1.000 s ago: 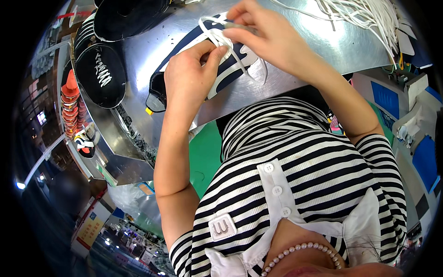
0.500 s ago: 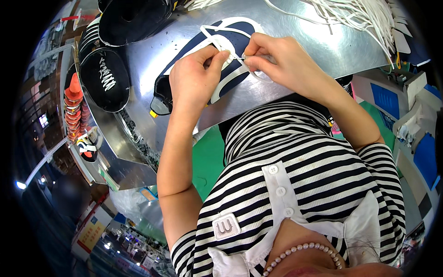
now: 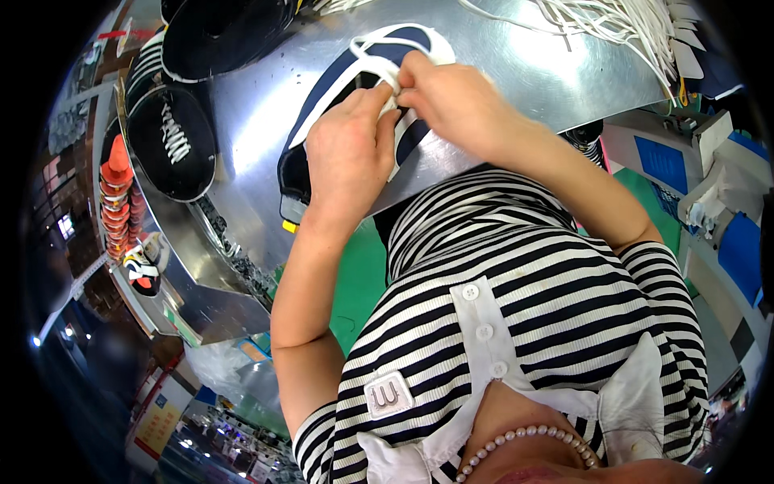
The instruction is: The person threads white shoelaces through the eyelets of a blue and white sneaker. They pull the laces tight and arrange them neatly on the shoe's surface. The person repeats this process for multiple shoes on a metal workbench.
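A navy and white shoe upper (image 3: pixel 328 87) lies slanted on the metal table, its dark heel opening nearest me and a small yellow tab at its end. A white shoelace (image 3: pixel 376 63) loops over its front part. My left hand (image 3: pixel 348 149) is closed at the lacing edge, thumb and forefinger pinching the upper. Against those fingertips, my right hand (image 3: pixel 451 103) is closed in a pinch on the lace. The exact spot where the fingertips meet is partly hidden by the fingers.
Loose white laces (image 3: pixel 625 36) are heaped at the table's far right. Black oval trays or shoe parts (image 3: pixel 172 141) stand along the left, one holding a pale squiggle of cord. Further left hangs a stack of orange pieces (image 3: pixel 117 198). Grey and blue boxes (image 3: pixel 661 164) are at the right.
My right hand has moved left to meet my left fingertips, and the stretch of lace between the hands no longer shows. The shoe's heel end has swung slightly toward me.
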Tool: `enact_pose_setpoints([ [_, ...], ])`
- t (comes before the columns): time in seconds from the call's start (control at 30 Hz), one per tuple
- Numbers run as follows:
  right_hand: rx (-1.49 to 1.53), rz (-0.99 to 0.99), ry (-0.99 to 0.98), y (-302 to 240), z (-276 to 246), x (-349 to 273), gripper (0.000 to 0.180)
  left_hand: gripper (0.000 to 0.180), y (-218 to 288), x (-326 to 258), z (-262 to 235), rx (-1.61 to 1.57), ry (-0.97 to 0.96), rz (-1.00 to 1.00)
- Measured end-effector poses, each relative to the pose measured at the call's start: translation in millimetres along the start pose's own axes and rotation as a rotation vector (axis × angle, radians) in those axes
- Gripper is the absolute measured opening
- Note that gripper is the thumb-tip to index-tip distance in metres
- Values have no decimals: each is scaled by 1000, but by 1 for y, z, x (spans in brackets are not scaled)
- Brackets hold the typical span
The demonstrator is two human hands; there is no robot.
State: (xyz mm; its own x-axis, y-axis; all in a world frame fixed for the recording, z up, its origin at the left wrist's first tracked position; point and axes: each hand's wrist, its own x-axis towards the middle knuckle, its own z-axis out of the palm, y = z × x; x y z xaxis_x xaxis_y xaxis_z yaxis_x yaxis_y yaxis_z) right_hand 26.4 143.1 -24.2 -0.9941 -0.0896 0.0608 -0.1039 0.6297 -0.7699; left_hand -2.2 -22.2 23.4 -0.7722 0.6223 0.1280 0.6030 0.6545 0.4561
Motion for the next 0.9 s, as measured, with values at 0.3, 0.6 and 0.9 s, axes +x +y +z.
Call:
enact_pose_setpoints([
  [0.3, 614, 207, -118, 32, -61, 12, 36, 18, 2, -28, -11, 130, 121, 210],
  [0.6, 619, 190, 71, -8, -30, 8, 48, 43, -20, -15, -40, -855, -493, -878],
  [0.9, 749, 459, 97, 4, -30, 6, 44, 20, -49, -9, -7, -435, 60, -398],
])
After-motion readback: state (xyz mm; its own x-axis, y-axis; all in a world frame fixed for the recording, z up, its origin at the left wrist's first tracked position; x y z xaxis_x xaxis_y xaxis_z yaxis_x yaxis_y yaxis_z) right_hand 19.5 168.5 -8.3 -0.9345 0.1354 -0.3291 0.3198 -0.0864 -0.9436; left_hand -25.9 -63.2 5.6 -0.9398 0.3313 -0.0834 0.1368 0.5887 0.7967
